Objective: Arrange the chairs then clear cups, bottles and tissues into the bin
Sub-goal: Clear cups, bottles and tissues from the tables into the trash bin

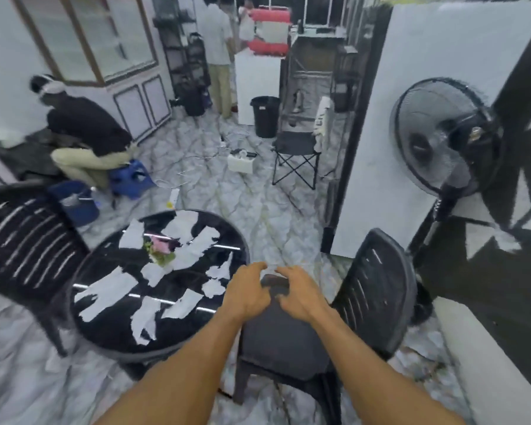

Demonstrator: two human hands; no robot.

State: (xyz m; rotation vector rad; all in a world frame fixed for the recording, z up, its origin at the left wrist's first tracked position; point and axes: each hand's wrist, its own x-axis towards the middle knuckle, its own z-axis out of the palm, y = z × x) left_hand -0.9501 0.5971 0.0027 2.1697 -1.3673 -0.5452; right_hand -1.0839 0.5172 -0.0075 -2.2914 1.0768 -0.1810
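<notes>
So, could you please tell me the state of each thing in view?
Near chair: upright, beside the table.
Left hand: fingers curled at the seat edge, grip unclear.
Right hand: fingers curled, grip unclear.
Tissues: torn, spread over the table.
Bin: upright, no lid.
Folding chair: unfolded.
</notes>
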